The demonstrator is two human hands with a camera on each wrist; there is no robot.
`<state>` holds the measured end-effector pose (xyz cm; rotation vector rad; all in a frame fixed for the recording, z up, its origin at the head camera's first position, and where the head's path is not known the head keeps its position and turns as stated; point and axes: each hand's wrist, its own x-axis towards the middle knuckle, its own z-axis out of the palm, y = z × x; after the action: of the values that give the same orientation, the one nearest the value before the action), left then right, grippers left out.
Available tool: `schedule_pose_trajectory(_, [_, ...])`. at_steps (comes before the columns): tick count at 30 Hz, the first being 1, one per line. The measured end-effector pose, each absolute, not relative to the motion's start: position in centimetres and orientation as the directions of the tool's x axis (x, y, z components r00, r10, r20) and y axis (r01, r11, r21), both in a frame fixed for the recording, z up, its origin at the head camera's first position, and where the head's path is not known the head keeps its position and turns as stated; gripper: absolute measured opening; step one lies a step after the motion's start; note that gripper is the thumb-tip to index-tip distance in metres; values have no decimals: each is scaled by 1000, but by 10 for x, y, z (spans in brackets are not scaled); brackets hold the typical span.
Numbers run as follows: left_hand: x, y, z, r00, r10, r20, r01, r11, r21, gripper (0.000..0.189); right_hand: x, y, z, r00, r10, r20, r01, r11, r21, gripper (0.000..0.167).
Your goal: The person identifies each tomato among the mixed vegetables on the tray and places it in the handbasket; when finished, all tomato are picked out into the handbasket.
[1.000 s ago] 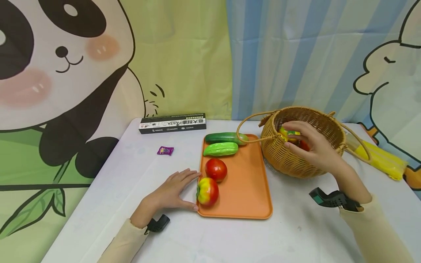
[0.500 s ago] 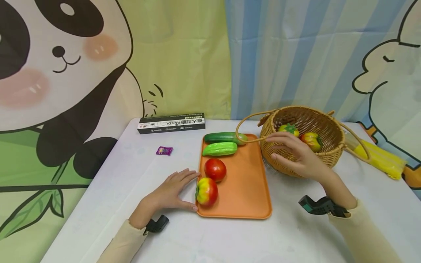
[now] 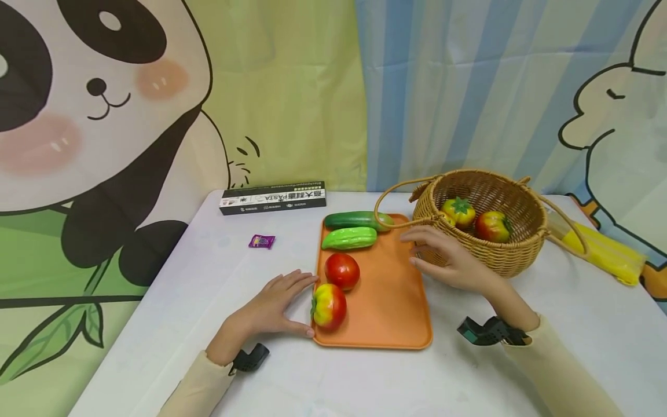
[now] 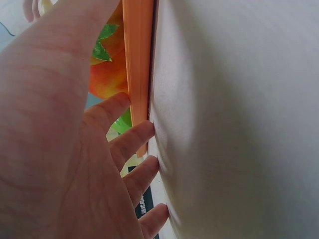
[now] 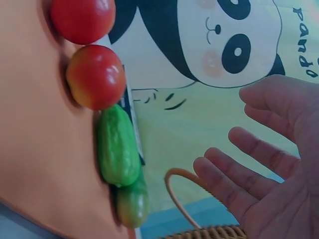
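On the tabletop [image 3: 292, 385], a tray [image 3: 391, 307] with a tomato [image 3: 342, 271] and a yellow-red fruit [image 3: 330, 307] near its left rim: both probably light, stiff, slippery; best cupped round the sides. Left hand [image 3: 268, 307] wide at that rim; right hand [image 3: 452, 262] empty, loosely wide, beside the basket [image 3: 502, 259].

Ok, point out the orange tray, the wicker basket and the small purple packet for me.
Orange tray [image 3: 391, 301]: head view, bare surface.
Wicker basket [image 3: 505, 260]: head view, woven near wall.
Small purple packet [image 3: 261, 241]: head view, middle of the wrapper.
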<state>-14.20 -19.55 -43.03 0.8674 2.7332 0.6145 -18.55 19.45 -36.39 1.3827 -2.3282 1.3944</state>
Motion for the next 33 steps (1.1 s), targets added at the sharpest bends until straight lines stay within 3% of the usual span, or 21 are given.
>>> schedule_pose_trajectory(12, [-142, -195, -431, -808, 584, -82, 493, 745, 449, 106, -196, 174, -386, -594, -696, 403, -692, 187, -697, 42])
schedule_pose_trajectory(19, [-143, -195, -431, -809, 582, -81, 493, 747, 446, 106, -195, 159, -394, -614, -742, 268, -622, 246, -743, 45])
schedule_pose_trajectory(33, [-142, -196, -432, -810, 580, -87, 490, 750, 444, 107, -199, 127, -401, -565, -811, 150, -595, 274, -756, 57])
